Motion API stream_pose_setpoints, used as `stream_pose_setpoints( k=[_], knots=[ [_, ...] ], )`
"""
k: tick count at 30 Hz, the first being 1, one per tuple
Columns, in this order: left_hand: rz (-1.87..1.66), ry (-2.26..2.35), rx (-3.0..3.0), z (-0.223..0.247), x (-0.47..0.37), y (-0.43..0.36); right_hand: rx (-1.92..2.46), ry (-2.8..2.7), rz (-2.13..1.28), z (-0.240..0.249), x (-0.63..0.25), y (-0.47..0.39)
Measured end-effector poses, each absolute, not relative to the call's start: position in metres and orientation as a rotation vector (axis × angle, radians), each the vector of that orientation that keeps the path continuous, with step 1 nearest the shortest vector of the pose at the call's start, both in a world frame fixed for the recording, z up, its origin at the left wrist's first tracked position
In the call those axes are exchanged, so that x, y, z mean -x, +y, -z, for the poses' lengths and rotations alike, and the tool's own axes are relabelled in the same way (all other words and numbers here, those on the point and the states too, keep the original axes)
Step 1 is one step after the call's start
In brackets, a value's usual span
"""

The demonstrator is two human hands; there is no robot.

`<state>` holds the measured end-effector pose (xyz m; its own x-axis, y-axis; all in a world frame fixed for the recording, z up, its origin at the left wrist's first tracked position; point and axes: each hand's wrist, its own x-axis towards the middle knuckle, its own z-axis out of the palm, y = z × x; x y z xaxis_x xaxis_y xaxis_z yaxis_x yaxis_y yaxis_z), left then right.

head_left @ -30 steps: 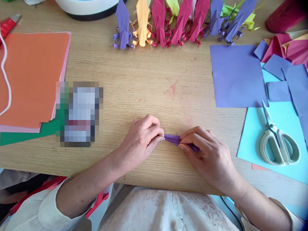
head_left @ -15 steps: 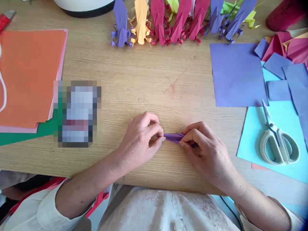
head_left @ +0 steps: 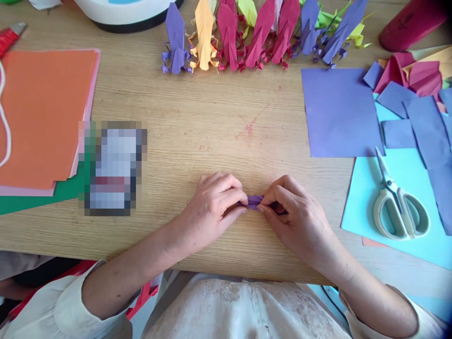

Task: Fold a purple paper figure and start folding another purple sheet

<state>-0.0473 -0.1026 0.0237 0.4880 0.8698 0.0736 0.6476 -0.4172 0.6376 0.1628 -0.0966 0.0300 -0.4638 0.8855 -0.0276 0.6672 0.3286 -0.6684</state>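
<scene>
The left hand (head_left: 217, 205) pinches the left part of a thin, folded purple paper strip (head_left: 253, 202), and the right hand (head_left: 302, 214) pinches the right part. The strip is between them, near the front edge of the light brown wooden surface (head_left: 205, 113). Metal scissors (head_left: 390, 185) with pale green handles lie on bright blue paper (head_left: 362, 202).

Slim, folded purple paper (head_left: 254, 202) extends sideways, creased lengthwise, its 2 ends partly hidden.
</scene>
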Motion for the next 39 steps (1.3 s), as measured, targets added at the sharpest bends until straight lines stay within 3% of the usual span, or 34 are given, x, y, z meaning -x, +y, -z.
stream_pose_setpoints(
  k=[27,39],
  knots=[
    [-0.259,1.436,-2.215,-0.033,0.032,-0.1,1.375,-2.342,-0.818,-0.029,-0.162,-0.097],
    [-0.548,1.314,-2.192,-0.021,0.045,-0.107,1.423,-2.354,-0.759,-0.027,-0.157,-0.099]
  ],
)
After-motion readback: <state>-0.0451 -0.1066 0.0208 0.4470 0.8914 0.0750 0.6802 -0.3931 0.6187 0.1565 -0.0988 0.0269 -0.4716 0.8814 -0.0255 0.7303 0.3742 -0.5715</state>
